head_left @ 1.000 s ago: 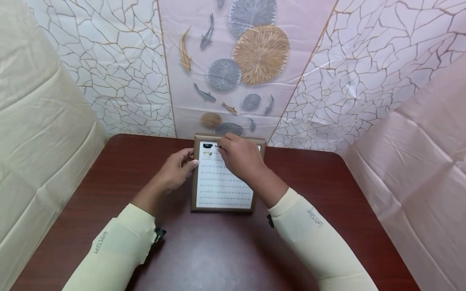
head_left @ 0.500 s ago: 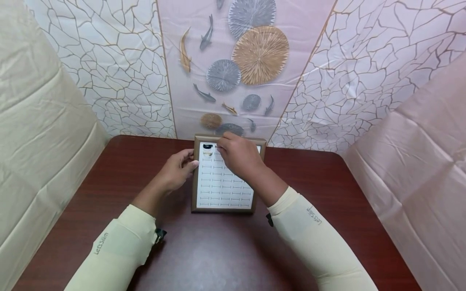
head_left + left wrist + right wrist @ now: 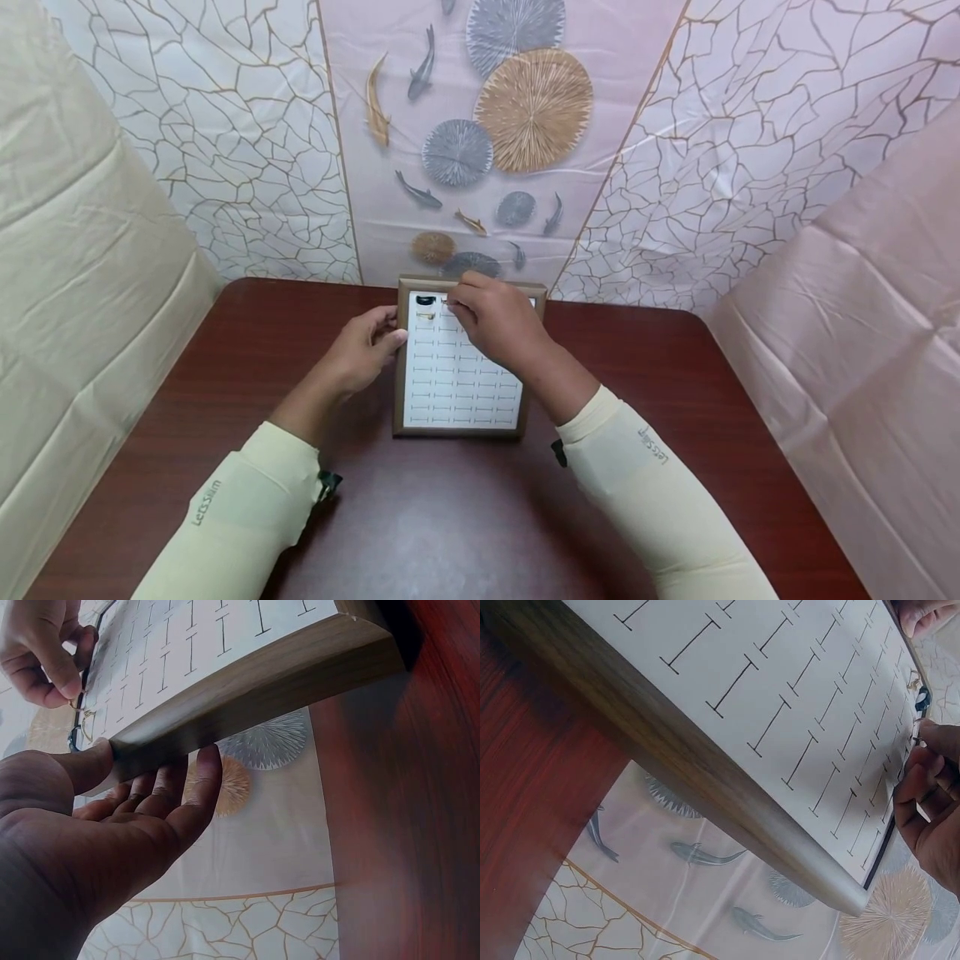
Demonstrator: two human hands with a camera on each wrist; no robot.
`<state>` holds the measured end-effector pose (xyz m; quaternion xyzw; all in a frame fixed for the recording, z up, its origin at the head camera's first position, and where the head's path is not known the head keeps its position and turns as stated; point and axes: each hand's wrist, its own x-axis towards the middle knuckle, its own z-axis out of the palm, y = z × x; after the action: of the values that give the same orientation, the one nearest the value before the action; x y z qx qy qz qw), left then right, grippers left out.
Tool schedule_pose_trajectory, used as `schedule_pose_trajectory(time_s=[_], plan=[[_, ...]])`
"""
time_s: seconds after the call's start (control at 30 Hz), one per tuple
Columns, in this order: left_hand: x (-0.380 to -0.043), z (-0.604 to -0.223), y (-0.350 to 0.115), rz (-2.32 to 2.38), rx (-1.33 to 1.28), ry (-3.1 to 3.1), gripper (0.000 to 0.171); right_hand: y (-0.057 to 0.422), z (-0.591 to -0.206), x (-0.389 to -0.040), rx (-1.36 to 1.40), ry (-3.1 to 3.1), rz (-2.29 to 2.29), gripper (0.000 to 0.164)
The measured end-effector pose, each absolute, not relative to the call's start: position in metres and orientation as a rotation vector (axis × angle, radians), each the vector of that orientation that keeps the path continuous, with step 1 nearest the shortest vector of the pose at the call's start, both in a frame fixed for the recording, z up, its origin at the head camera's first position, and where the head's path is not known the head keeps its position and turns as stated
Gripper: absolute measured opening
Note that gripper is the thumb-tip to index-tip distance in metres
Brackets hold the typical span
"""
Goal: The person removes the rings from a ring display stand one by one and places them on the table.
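Note:
A ring display [image 3: 459, 432], a wood-framed white board with rows of short slits, stands tilted back on the table. In its top-left slit sits a black ring [image 3: 425, 301], with a gold ring [image 3: 426, 317] just below. My left hand [image 3: 360, 350] grips the frame's left side, thumb [image 3: 94, 761] at the front edge and fingers behind. At the top row, beside the black ring, my right hand [image 3: 498, 321] pinches a small gold-coloured ring [image 3: 73, 703] against the board. Fingertips hide most of that ring.
The dark red-brown table [image 3: 450, 517] extends in front of the display and to both sides. Close behind it hangs a patterned cloth [image 3: 457, 154]. Pale cloth walls [image 3: 862, 275] stand at left and right.
Both hands keep nearly the same places. The right fingertips shift only slightly at the top row, and the head view moves a little.

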<state>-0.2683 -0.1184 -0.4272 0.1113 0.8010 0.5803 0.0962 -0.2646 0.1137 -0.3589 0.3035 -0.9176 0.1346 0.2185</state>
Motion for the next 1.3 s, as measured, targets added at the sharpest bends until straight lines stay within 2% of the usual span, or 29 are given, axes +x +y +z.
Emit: schedule_pose_trajectory(time_s=[0.4,1.3], plan=[[-0.269,-0.428,-0.118,1.713,0.334,2.387,0.053,0.122,-0.360,-0.264,0.946,-2.405,0.448,0.009],[-0.268,-0.425,-0.116,1.704,0.325,2.389,0.052,0.186,-0.368,-0.240,0.870,-2.366,0.488,0.006]])
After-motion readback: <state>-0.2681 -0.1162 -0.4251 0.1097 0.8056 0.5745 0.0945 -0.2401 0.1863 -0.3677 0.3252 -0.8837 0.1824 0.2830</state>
